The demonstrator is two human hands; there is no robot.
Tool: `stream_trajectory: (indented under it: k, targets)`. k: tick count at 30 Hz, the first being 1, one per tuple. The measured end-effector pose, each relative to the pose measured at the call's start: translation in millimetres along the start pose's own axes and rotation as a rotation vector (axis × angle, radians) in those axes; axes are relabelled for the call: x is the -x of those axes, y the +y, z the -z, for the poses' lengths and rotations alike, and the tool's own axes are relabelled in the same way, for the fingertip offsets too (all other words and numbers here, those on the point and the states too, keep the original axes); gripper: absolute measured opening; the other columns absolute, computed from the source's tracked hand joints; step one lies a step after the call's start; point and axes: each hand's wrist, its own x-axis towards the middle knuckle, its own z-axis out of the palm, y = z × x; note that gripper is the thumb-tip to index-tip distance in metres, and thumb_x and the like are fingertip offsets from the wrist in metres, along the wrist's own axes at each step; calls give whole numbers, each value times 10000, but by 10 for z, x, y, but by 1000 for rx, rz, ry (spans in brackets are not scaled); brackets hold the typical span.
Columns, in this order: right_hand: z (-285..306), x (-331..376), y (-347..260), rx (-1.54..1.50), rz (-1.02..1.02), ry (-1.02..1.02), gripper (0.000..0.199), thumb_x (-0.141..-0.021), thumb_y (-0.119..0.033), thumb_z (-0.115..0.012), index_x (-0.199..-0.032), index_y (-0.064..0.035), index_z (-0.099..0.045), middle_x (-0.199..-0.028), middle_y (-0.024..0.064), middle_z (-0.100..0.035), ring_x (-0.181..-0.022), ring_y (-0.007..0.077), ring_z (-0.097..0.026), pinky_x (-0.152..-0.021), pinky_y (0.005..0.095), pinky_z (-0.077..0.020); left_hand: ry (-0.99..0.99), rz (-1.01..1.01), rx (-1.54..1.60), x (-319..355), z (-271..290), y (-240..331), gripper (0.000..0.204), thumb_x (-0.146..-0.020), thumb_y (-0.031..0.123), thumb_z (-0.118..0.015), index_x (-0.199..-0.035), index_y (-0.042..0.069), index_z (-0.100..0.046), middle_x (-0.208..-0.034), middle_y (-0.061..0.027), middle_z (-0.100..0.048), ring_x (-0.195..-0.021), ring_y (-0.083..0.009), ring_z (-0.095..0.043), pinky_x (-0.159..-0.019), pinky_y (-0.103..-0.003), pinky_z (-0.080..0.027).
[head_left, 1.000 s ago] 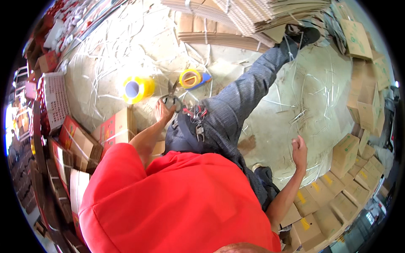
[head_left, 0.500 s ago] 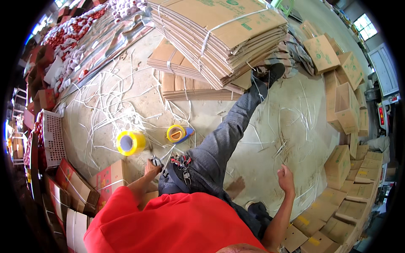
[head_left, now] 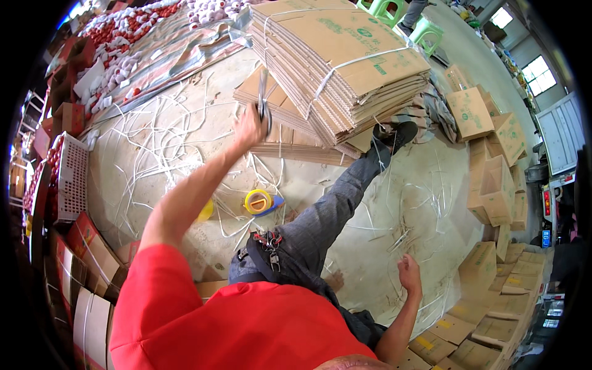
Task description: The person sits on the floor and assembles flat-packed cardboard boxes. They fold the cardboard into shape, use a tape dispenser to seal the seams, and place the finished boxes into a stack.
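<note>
My left hand (head_left: 248, 127) is raised and wrapped round a pair of scissors (head_left: 264, 102), blades pointing up, in front of the stacked flat cartons (head_left: 364, 46). White strapping binds that tall stack. Lower bundles of flat cartons (head_left: 298, 143) lie beneath and beside it. At the right, my right hand (head_left: 409, 275) hangs over the floor with its fingers curled in; I see nothing in it. My foot in a dark shoe (head_left: 404, 137) is against the base of the stack. A tape dispenser with yellow tape (head_left: 259, 202) lies on the floor near my waist.
Loose white straps (head_left: 160, 142) are tangled over the floor at left. A white plastic crate (head_left: 73, 179) and red cartons (head_left: 92, 246) line the left side. Open brown boxes (head_left: 496, 188) stand along the right. Green stools (head_left: 427, 34) are behind the stack, near another person's leg (head_left: 412, 13).
My left hand has swung up and forward from my hip with the scissors, reaching the stack's front. My left arm now covers most of the yellow roll. The right hand has shifted slightly down.
</note>
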Motion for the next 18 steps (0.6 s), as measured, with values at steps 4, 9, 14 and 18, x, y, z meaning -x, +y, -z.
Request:
stream_trajectory:
  k: [4, 9, 14, 18]
  targets:
    - [117, 223, -127, -12, 31, 115, 353, -981, -167, -601, -1258, 52, -621, -943, 235, -702, -899, 391, -684, -818, 460, -526, -148, -1, 819, -1079, 449, 440, 407, -868, 367, -671, -914, -38, -678, -976, -244, -733, -1000, -357, -691, -909, -483, -493]
    - [48, 347, 13, 156, 32, 31, 361, -987, -173, -625, -1259, 65, -614, -906, 194, -718, -839, 311, -699, -803, 406, -543, -19, 127, 17, -1408, 487, 774, 628, -905, 355, -598, -1408, 8, -454, -1279, -257, -675, -1224, -392, -631, -1088, -609, -376]
    - [38, 338, 90, 111, 27, 44, 368, -971, -166, -623, -1258, 63, -610, -926, 230, -715, -863, 364, -706, -822, 423, -547, 32, 254, -105, -1405, 402, 886, 706, -925, 435, -600, -1487, 74, -372, -1390, -237, -625, -1351, -444, -534, -1108, -576, -386]
    - [89, 306, 42, 116, 14, 32, 372, -969, -160, -622, -1270, 58, -611, -957, 226, -728, -891, 365, -715, -840, 420, -551, 52, 358, -227, -1465, 452, 960, 694, -925, 521, -598, -1467, 112, -454, -1434, -177, -622, -1361, -400, -562, -1108, -527, -449]
